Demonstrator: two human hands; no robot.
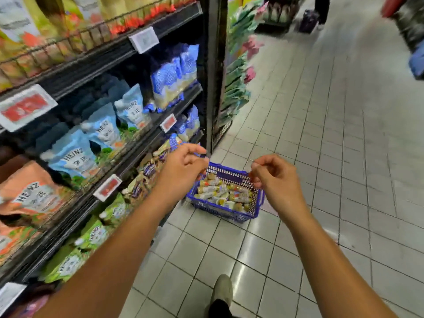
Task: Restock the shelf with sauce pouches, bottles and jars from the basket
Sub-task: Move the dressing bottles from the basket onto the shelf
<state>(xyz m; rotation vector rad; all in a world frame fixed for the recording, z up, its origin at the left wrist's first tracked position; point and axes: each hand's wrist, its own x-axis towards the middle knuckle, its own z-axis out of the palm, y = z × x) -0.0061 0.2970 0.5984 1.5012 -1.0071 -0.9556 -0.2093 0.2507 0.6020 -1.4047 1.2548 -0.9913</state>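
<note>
A blue plastic basket (229, 215) stands on the tiled floor beside the shelf's end, filled with several small sauce bottles and jars (223, 193). My left hand (183, 167) hovers above the basket's left rim, fingers loosely curled and holding nothing. My right hand (275, 177) hangs above the right rim, fingers also curled and holding nothing. The black shelf (142, 137) on the left carries blue Heinz pouches (103, 131), an orange Heinz pouch (29, 193) and green pouches (91, 237) lower down.
Price tags (107, 187) clip to the shelf edges. Blue-white bags (174, 74) fill the shelf's far end. My shoe (222, 291) is on the floor tiles. A person's legs and a dark bag (309, 19) stand far down the aisle.
</note>
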